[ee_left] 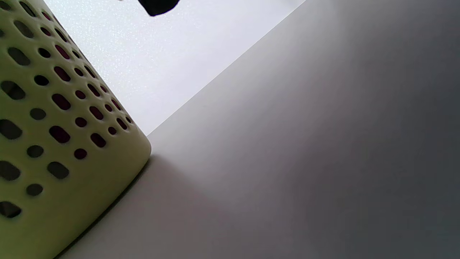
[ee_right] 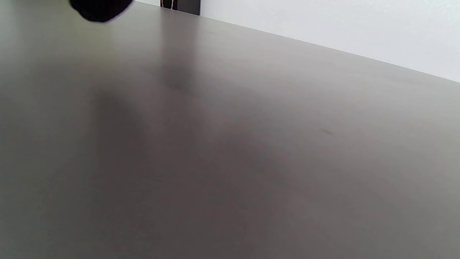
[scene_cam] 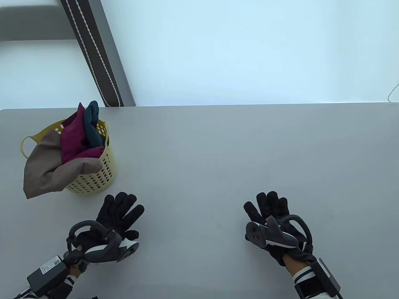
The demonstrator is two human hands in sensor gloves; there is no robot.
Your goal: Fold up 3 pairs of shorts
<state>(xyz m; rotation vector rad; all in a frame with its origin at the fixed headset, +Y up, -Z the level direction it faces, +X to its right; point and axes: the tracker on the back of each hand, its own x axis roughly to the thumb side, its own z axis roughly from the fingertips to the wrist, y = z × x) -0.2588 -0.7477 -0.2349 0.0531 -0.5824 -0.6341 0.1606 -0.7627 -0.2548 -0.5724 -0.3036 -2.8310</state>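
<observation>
Shorts (scene_cam: 74, 140) heaped in yellow basket (scene_cam: 103, 169), table's (scene_cam: 218, 155) left.

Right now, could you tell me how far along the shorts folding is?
Nothing looks done: no folded shorts lie on the table. The taupe shorts, maroon shorts and teal shorts are bundled in the basket, the taupe pair spilling over its rim. Nothing is in hand: the left hand and right hand are open and hold nothing. All three pairs remain.
</observation>
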